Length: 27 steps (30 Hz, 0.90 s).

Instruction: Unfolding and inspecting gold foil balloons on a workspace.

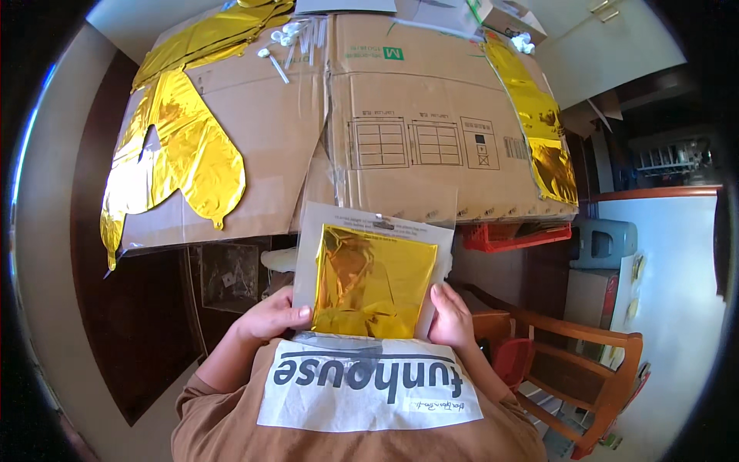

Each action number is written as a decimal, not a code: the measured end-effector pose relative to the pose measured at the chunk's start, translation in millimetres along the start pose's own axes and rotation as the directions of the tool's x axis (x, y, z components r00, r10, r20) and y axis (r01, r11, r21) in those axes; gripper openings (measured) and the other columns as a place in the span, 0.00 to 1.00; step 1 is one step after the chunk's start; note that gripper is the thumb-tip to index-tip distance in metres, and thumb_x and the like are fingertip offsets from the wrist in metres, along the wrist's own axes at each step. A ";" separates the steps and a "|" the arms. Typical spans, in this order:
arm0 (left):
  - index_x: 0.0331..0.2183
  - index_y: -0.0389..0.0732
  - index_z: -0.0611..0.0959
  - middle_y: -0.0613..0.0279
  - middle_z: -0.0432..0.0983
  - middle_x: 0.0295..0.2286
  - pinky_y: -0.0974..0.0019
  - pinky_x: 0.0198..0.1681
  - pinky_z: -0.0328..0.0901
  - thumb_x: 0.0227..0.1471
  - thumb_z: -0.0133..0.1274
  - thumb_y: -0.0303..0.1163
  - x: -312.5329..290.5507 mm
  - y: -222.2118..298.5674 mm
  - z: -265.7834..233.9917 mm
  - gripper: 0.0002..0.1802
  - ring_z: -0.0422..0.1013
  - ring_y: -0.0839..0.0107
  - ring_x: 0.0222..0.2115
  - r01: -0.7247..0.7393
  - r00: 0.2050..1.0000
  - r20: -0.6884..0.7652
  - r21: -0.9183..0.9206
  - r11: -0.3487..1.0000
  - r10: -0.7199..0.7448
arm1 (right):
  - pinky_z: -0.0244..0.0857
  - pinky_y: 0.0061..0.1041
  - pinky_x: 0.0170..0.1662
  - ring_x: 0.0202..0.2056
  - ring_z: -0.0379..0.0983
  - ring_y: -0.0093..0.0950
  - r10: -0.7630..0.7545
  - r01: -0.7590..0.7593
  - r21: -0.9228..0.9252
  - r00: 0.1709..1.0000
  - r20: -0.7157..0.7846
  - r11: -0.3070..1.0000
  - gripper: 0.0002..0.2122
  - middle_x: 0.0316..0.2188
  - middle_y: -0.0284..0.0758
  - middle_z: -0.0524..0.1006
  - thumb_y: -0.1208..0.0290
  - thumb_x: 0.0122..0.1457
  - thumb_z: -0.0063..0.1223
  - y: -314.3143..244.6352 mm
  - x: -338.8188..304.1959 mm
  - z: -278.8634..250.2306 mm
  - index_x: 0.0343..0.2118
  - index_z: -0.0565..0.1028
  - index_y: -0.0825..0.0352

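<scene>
In front of my chest I hold a clear, flat plastic bag [304, 258] with a folded gold foil balloon [377, 285] inside. My left hand [277, 314] grips the bag's left edge, thumb on top. On the opposite edge, my right hand [452, 314] pinches the bag in the same way. A hang hole shows in the bag's far end, with small print around it. The bag's far end overlaps the near edge of a cardboard-covered table [431, 92].
A flat gold foil balloon [204, 154] lies at the table's left, draping over its edge. More gold foil [208, 38] is heaped behind it, near white straws [277, 68]. A gold strip [531, 108] lies at right. Below stand a red crate [508, 239], a stool [600, 242] and a wooden chair [585, 331].
</scene>
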<state>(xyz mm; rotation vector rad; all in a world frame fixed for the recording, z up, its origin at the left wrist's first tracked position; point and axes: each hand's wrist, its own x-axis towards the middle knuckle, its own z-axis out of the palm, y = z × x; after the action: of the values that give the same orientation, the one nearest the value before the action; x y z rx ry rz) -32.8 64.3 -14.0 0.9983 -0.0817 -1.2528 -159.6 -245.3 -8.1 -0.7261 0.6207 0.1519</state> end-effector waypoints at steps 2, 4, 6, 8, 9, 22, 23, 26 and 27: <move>0.53 0.32 0.76 0.62 0.77 0.47 0.67 0.51 0.65 0.57 0.60 0.49 -4.6 1.4 -6.9 0.33 0.70 0.75 0.46 0.039 0.997 0.059 0.020 0.999 -0.041 | 0.65 0.25 0.55 0.51 0.74 0.26 0.054 -0.052 -0.041 0.997 0.049 0.998 0.14 0.50 0.36 0.77 0.68 0.71 0.42 -5.5 -4.2 -0.5 0.53 0.73 0.70; 0.53 0.32 0.75 0.62 0.77 0.46 0.67 0.51 0.66 0.54 0.62 0.50 -2.7 6.7 -10.8 0.36 0.71 0.74 0.47 0.024 0.998 0.056 0.001 1.000 -0.024 | 0.66 0.24 0.54 0.49 0.74 0.24 0.090 -0.076 -0.126 0.990 0.111 0.989 0.14 0.48 0.35 0.78 0.68 0.71 0.43 -13.6 -2.4 -1.6 0.52 0.74 0.70; 0.56 0.32 0.72 0.61 0.77 0.47 0.67 0.52 0.66 0.50 0.66 0.49 13.9 24.6 0.9 0.40 0.71 0.72 0.48 -0.165 0.985 -0.063 -0.044 0.985 0.163 | 0.66 0.24 0.53 0.48 0.74 0.22 0.109 -0.058 -0.262 0.977 0.184 0.963 0.14 0.46 0.33 0.79 0.67 0.71 0.43 -27.2 9.2 0.2 0.53 0.74 0.70; 0.59 0.32 0.66 0.59 0.75 0.49 0.66 0.54 0.66 0.46 0.69 0.47 29.1 37.8 12.6 0.47 0.72 0.71 0.49 -0.301 0.937 -0.234 -0.167 0.939 0.258 | 0.66 0.22 0.52 0.46 0.74 0.20 0.150 -0.070 -0.318 0.960 0.235 0.945 0.14 0.45 0.32 0.79 0.67 0.71 0.42 -28.8 16.7 -0.3 0.52 0.74 0.69; 0.59 0.33 0.67 0.60 0.75 0.49 0.66 0.54 0.66 0.48 0.68 0.40 31.2 39.3 11.1 0.42 0.71 0.73 0.49 -0.327 0.927 -0.247 -0.167 0.930 0.282 | 0.66 0.22 0.52 0.45 0.74 0.19 0.168 -0.074 -0.340 0.952 0.258 0.938 0.14 0.45 0.31 0.79 0.67 0.72 0.42 -28.8 18.0 -0.7 0.52 0.74 0.69; 0.62 0.38 0.63 0.61 0.73 0.51 0.65 0.57 0.62 0.43 0.70 0.27 11.3 42.1 35.8 0.47 0.69 0.71 0.52 -0.143 0.944 -0.290 0.064 0.988 0.156 | 0.68 0.19 0.46 0.42 0.75 0.18 0.143 -0.073 -0.467 0.983 0.116 0.881 0.13 0.40 0.30 0.80 0.66 0.69 0.49 -36.6 -3.1 4.3 0.49 0.77 0.69; 0.62 0.39 0.62 0.61 0.72 0.52 0.64 0.59 0.61 0.41 0.70 0.24 16.2 50.6 41.6 0.49 0.68 0.70 0.54 -0.108 0.941 -0.317 0.056 0.993 0.121 | 0.69 0.21 0.48 0.43 0.76 0.21 0.130 -0.069 -0.415 0.984 0.122 0.907 0.14 0.43 0.33 0.80 0.66 0.69 0.49 -38.5 3.0 2.6 0.52 0.75 0.69; 0.62 0.40 0.63 0.63 0.72 0.52 0.64 0.59 0.62 0.39 0.69 0.21 33.2 59.4 62.3 0.50 0.68 0.70 0.54 -0.176 0.923 -0.335 0.079 0.981 0.192 | 0.65 0.26 0.56 0.51 0.73 0.24 -0.008 0.083 -0.312 0.972 0.234 0.947 0.19 0.52 0.35 0.75 0.73 0.66 0.52 -40.7 25.9 -9.8 0.58 0.67 0.70; 0.63 0.40 0.62 0.61 0.71 0.53 0.65 0.59 0.62 0.40 0.67 0.19 37.4 61.7 65.1 0.50 0.68 0.71 0.54 -0.145 0.931 -0.319 0.118 0.982 0.176 | 0.65 0.25 0.57 0.52 0.72 0.23 -0.071 0.145 -0.290 0.965 0.252 0.946 0.20 0.53 0.35 0.75 0.74 0.65 0.53 -44.3 28.2 -6.8 0.59 0.66 0.70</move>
<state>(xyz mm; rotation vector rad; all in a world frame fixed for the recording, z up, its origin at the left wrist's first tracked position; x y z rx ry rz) -8.9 -5.7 48.9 1.2450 0.0382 -0.9260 -125.0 -285.1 -3.0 -1.0235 0.3273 0.2330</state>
